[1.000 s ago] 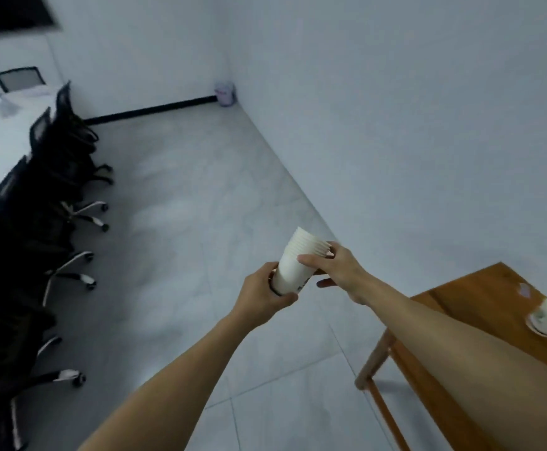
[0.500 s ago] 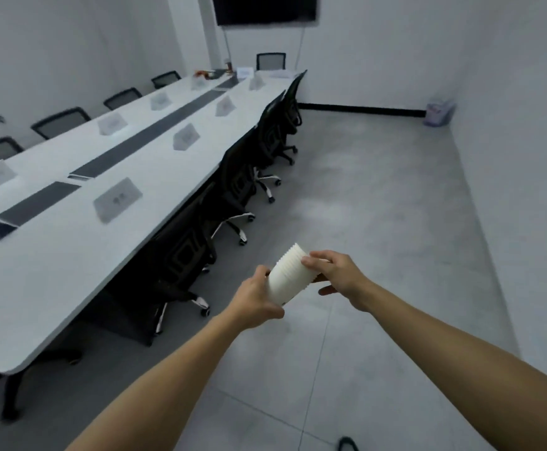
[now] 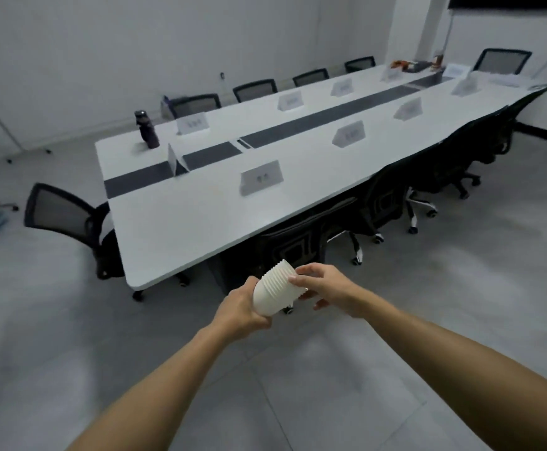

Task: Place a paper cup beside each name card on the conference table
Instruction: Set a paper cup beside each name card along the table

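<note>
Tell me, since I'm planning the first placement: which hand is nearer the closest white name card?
Right. The right hand sits below the closest white name card; the left hand is lower, further back.
</note>
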